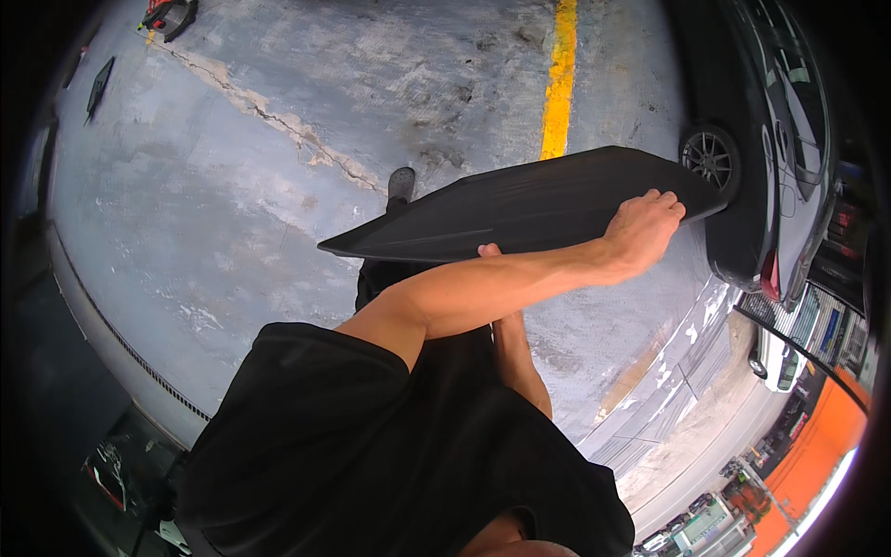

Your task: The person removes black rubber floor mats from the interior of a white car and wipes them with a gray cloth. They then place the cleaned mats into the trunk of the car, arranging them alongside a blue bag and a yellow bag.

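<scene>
A large black flat panel (548, 200) with angled edges is held up in front of me, tilted, its pointed end toward the left. Reaching across my body, my left hand (645, 227) is closed on the panel's near edge close to its right end, fingers curled. My right hand (489, 250) grips the near edge around the middle. Only its thumb tip shows there; the fingers are hidden behind the panel and my left forearm, which crosses over the right one. My shoe (401, 184) shows partly beyond the panel's far edge.
A dark car (756, 158) stands at the right, its wheel (710, 158) just past the panel's right end. A yellow line (560, 84) and a long crack (269, 116) run along the grey floor. At the far left are a red-and-black device (170, 17) and a dark flat object (100, 88).
</scene>
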Tool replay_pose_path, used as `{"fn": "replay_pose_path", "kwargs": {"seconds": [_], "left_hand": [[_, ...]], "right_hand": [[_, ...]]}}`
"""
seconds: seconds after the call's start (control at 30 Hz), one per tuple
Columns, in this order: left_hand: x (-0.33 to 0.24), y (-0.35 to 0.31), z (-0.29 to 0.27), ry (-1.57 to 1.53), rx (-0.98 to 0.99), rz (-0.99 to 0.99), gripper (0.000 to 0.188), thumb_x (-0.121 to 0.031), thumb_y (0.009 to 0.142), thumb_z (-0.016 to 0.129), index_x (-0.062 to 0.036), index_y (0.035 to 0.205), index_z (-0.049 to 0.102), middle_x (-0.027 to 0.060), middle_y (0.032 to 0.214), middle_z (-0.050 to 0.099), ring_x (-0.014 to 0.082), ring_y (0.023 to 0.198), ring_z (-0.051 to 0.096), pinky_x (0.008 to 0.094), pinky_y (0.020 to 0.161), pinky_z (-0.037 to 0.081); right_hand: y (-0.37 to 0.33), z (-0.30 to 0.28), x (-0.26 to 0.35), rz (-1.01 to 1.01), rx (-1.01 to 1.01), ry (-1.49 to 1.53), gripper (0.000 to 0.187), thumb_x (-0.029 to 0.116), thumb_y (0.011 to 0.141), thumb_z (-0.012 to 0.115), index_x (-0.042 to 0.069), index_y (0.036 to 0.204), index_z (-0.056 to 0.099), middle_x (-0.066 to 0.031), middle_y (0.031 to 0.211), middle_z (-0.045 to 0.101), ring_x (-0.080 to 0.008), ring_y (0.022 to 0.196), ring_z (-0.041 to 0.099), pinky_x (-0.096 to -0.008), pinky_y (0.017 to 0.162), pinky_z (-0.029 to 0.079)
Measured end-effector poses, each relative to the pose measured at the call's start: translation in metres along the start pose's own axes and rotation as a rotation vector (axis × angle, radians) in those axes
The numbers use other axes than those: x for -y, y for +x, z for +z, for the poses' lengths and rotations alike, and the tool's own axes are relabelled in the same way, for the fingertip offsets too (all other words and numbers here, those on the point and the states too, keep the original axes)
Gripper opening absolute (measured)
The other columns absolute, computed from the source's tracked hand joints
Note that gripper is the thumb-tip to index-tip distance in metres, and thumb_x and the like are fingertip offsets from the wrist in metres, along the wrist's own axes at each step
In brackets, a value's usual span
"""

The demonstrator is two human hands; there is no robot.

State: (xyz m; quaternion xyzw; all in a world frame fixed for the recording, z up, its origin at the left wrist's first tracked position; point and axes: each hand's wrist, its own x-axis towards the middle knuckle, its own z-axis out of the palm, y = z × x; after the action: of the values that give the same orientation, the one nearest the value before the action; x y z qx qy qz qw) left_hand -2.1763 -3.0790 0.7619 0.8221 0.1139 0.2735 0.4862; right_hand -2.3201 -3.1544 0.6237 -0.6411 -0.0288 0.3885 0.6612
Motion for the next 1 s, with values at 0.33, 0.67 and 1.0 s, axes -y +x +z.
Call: {"fn": "replay_pose_path", "kwargs": {"seconds": [0.33,0.67,1.0], "left_hand": [[-0.06,-0.045,0.021,-0.213,0.083,0.299,0.008,-0.007,0.078,0.064,-0.0019,0.083,0.061,0.0089,0.088,0.058,0.024,0.083,0.059,0.039,0.068,0.054],[-0.075,-0.058,0.011,-0.196,0.152,0.379,0.01,-0.006,0.076,0.065,-0.0017,0.081,0.058,0.0083,0.085,0.056,0.0244,0.083,0.058,0.0382,0.066,0.054],[-0.066,-0.055,0.003,-0.089,0.221,0.354,0.012,0.002,0.072,0.059,-0.0008,0.083,0.056,0.0104,0.088,0.055,0.0264,0.082,0.057,0.0394,0.065,0.053]], "right_hand": [[-0.044,-0.006,0.053,0.185,0.064,0.007,0.021,0.024,0.093,0.074,0.006,0.102,0.068,-0.0015,0.09,0.064,-0.0093,0.082,0.058,-0.0297,0.076,0.05],[-0.075,0.013,0.064,0.248,0.052,0.029,0.03,0.026,0.094,0.072,0.005,0.115,0.066,-0.0058,0.105,0.067,-0.0125,0.099,0.062,-0.0319,0.09,0.051],[-0.059,0.015,0.058,0.093,0.269,0.035,0.039,0.022,0.093,0.073,0.004,0.126,0.061,-0.0087,0.121,0.063,-0.0161,0.115,0.057,-0.0318,0.098,0.048]]}}
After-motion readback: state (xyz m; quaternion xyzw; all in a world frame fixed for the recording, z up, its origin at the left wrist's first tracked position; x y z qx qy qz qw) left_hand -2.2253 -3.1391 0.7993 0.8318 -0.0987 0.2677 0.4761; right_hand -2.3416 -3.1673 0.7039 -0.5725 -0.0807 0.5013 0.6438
